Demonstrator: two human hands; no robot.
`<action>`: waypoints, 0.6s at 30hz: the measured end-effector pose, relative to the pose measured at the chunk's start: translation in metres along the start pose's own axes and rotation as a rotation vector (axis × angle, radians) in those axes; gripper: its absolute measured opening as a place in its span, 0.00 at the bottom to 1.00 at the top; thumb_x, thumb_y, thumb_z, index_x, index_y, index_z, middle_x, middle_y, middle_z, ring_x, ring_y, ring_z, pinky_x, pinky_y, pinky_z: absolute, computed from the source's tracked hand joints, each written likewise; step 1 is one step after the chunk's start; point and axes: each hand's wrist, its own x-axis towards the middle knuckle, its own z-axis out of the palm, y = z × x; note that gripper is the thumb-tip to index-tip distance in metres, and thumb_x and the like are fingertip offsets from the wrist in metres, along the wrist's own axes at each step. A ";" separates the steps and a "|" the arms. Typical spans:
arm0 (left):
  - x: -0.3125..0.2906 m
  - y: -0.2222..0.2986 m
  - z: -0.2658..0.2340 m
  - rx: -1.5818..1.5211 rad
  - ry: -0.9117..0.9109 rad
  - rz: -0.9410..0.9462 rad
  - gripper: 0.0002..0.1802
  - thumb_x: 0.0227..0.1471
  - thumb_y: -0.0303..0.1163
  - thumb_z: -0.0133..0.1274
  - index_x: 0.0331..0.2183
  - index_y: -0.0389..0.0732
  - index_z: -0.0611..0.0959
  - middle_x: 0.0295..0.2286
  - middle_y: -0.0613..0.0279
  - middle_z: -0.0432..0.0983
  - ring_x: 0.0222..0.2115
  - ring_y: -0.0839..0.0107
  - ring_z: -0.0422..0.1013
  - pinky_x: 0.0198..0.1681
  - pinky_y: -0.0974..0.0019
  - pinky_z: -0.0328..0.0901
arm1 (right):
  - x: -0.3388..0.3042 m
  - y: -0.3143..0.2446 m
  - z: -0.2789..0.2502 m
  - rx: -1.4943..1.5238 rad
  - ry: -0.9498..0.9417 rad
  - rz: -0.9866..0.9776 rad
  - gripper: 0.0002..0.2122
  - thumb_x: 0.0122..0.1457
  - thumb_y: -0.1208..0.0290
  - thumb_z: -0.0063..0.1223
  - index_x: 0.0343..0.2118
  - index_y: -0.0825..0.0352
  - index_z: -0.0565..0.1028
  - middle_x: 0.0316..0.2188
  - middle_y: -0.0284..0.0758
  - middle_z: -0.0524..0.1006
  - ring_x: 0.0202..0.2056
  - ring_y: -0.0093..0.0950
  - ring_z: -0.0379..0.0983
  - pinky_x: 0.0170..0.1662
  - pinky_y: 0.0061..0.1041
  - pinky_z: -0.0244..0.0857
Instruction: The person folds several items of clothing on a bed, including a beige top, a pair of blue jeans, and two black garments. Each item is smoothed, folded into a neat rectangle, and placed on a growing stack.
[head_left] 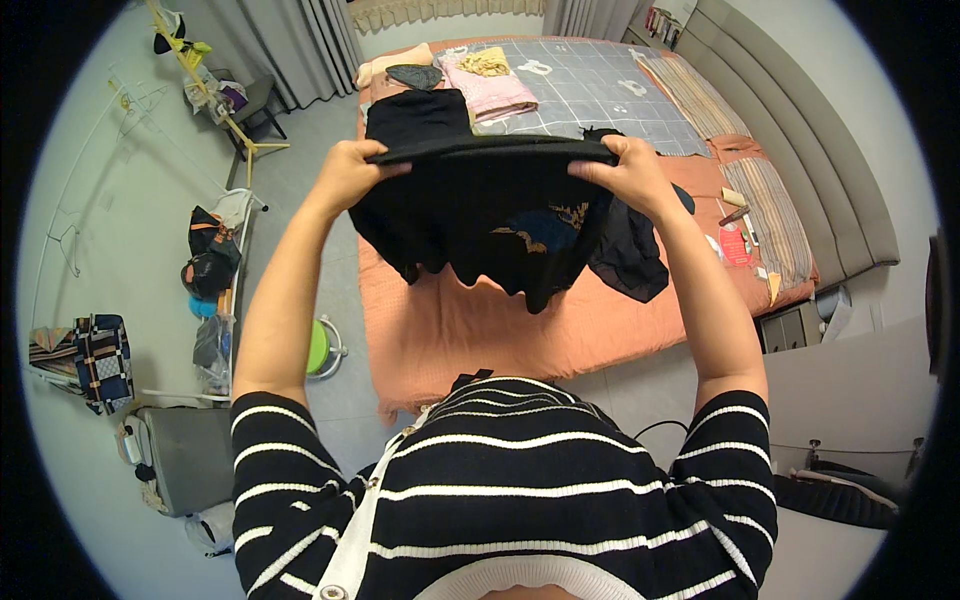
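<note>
Both my hands are on the black garment, one per end of its top edge. Left hand (350,178): fingers clamped on the left end. Right hand (632,178): same on the right end. The black garment (460,205) hangs stretched between them over the near part of the bed (460,340), blue-and-gold motif toward me, lower edge wavy. Can't tell if it touches the bedspread.

Containers: translucent plastic bag (212,345) at the rack on my left, contents unreadable. Grey boxy case (190,455) below that, inside not visible. Grey bedside cabinet (788,328) right of the bed, inside not visible either. Folded pink cloth (490,90) at the bed's far side carries a yellow cloth (486,62).
</note>
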 end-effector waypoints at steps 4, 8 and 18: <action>-0.011 -0.024 -0.031 0.209 -0.201 0.152 0.12 0.38 0.29 0.63 0.31 0.36 0.84 0.22 0.56 0.77 0.24 0.69 0.71 0.31 0.68 0.65 | -0.028 -0.020 0.010 0.307 -0.212 0.083 0.09 0.47 0.72 0.63 0.27 0.72 0.76 0.22 0.25 0.74 0.26 0.14 0.66 0.32 0.19 0.63; 0.008 -0.065 -0.086 0.214 0.232 0.299 0.17 0.39 0.18 0.48 0.34 0.37 0.84 0.25 0.59 0.76 0.26 0.70 0.71 0.33 0.70 0.65 | -0.047 -0.073 0.040 0.806 -0.373 0.120 0.11 0.48 0.75 0.62 0.35 0.70 0.75 0.25 0.25 0.75 0.26 0.14 0.69 0.30 0.15 0.65; 0.076 0.019 0.084 -0.019 0.336 0.238 0.14 0.43 0.22 0.48 0.34 0.40 0.84 0.25 0.56 0.80 0.24 0.68 0.76 0.31 0.67 0.71 | -0.085 0.008 0.093 1.268 0.051 0.522 0.18 0.51 0.76 0.57 0.46 0.71 0.70 0.38 0.33 0.76 0.35 0.22 0.74 0.36 0.22 0.72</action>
